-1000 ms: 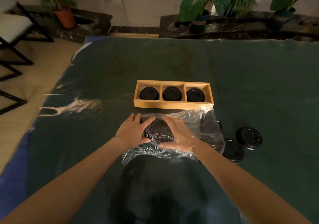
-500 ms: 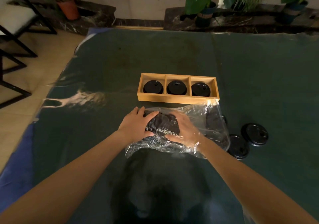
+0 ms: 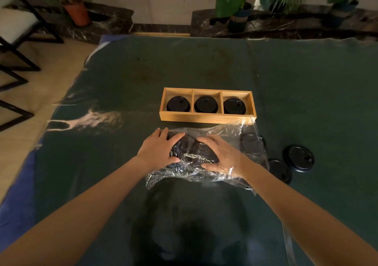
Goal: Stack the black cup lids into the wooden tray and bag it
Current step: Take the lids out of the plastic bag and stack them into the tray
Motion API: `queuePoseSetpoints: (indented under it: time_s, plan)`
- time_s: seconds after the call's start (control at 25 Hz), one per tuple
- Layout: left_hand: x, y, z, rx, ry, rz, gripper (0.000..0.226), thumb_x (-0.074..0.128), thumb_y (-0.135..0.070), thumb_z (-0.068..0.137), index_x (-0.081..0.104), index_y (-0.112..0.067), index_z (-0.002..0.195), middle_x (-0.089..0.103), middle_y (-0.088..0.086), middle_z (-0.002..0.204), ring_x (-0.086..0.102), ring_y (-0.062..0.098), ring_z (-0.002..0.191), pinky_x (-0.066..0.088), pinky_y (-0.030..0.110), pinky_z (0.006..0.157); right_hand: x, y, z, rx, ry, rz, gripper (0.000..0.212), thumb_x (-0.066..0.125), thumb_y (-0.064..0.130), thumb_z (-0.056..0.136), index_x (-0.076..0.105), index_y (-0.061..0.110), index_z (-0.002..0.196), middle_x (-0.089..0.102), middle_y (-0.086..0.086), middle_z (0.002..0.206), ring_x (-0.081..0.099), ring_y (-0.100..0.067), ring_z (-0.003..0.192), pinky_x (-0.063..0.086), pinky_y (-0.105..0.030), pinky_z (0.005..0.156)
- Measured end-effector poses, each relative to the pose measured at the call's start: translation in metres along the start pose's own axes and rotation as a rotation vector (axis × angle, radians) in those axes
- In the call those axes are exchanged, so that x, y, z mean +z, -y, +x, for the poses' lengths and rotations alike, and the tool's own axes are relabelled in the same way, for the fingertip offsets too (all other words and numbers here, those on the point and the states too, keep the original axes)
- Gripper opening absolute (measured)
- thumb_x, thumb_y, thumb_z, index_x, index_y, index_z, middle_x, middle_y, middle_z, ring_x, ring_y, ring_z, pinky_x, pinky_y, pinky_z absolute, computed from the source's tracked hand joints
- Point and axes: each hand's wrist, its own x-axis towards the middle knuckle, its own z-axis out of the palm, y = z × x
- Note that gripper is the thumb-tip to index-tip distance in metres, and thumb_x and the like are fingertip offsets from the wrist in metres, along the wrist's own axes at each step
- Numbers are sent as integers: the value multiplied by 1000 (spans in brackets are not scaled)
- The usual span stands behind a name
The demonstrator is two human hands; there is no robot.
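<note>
A wooden tray (image 3: 204, 120) with three compartments sits mid-table, each compartment holding black lids (image 3: 206, 104). Just in front lies a crumpled clear plastic bag (image 3: 225, 130). A stack of black lids (image 3: 192, 151) lies on its side inside the bag. My left hand (image 3: 157, 149) grips the stack's left end from outside the plastic, thumb underneath. My right hand (image 3: 225, 155) is under the plastic film and holds the stack's right end. Two loose lids (image 3: 298, 157) (image 3: 279, 170) lie on the table to the right, and another lid (image 3: 250, 145) shows through the bag.
The table is covered by a dark green cloth (image 3: 122, 183) under a clear sheet. A chair (image 3: 18, 26) stands off the left edge on the tiled floor. Potted plants (image 3: 237, 5) line a stone ledge behind the table.
The view has shifted slightly. Both hands stay on the lid stack in the bag, with hardly any movement.
</note>
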Motion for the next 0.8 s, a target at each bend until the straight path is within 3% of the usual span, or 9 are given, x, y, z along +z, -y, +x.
queuePoseSetpoints:
  time_s: [0.08, 0.2, 0.28, 0.4, 0.56, 0.8]
  plan:
    - [0, 0, 0, -1, -2, -3, 83, 51, -61, 81, 2, -40, 144, 22, 20, 153, 19, 41, 140, 35, 50, 105, 1, -7, -7, 3, -22, -14, 81, 72, 15, 77, 24, 25, 142, 34, -7, 143, 48, -25, 122, 42, -33, 102]
    - [1, 1, 0, -1, -3, -6, 83, 51, -61, 81, 2, -40, 144, 22, 20, 152, 19, 41, 140, 35, 50, 105, 1, -13, -19, 87, -10, 21, 93, 67, -10, 74, 18, 32, 141, 25, 4, 148, 56, -30, 112, 51, -42, 93]
    - [1, 0, 0, 0, -6, -7, 83, 51, -61, 81, 3, -40, 144, 22, 20, 152, 19, 41, 140, 35, 51, 105, 1, -15, -28, 110, -16, 64, 92, 74, 4, 74, 16, 34, 139, 23, 6, 149, 57, -25, 111, 51, -35, 92]
    - [1, 0, 0, -4, -2, -17, 83, 52, -61, 81, 3, -40, 144, 22, 20, 152, 18, 41, 140, 35, 51, 105, -2, -15, -40, 121, -29, 142, 93, 80, 32, 69, 17, 34, 138, 25, 2, 149, 47, -10, 118, 37, -21, 97]
    - [2, -1, -3, -6, -10, -11, 83, 52, -62, 80, 4, -40, 144, 23, 19, 152, 19, 40, 140, 35, 51, 105, -5, -17, -44, 155, 7, 266, 94, 79, 32, 70, 16, 39, 139, 25, 8, 150, 48, -14, 121, 39, -33, 104]
    - [2, -3, -4, -10, -12, -12, 84, 54, -61, 79, 5, -40, 144, 22, 19, 152, 19, 40, 140, 35, 51, 105, 2, -28, -50, 132, 17, 403, 102, 83, 26, 66, 15, 51, 138, 29, 21, 147, 45, -14, 127, 34, -33, 109]
